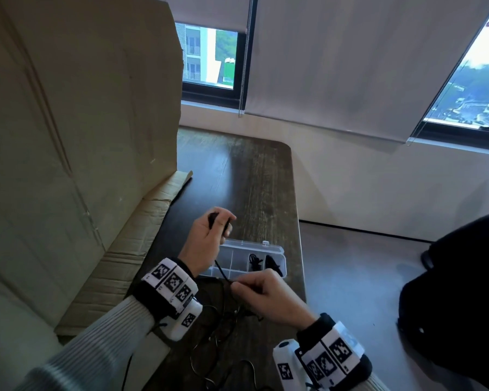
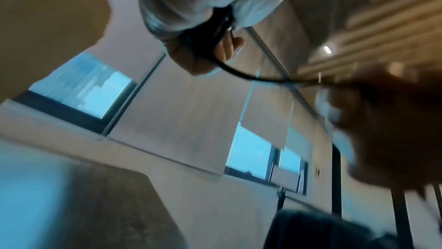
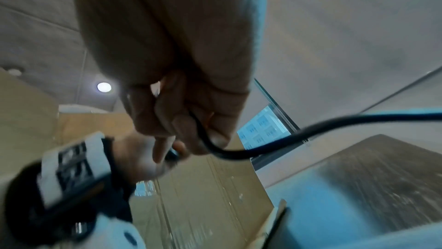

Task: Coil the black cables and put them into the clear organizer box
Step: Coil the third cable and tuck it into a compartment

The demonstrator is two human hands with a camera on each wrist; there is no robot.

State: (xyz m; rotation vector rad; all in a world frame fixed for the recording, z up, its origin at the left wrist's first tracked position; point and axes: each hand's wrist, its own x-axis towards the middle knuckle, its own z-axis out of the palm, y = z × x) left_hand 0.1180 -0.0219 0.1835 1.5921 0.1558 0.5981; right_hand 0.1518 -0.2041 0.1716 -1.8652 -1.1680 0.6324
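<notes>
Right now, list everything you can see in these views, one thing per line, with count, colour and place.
organizer box: one, clear, open on the table beyond the hands
coiled cables: two black bundles, in the box's right-hand compartments
held cable: one, black, stretched between the two hands
loose cables: several, dark, tangled on the table under the wrists; count unclear
table: one, dark wood grain
cardboard: one large brown sheet, standing at the table's left
roller blinds: pale, partly lowered over the windows
dark object: black, on the floor at right, unidentifiable
wristbands: two, black with white marker tags
left hand: grips the cable's coiled end
right hand: pinches the cable
</notes>
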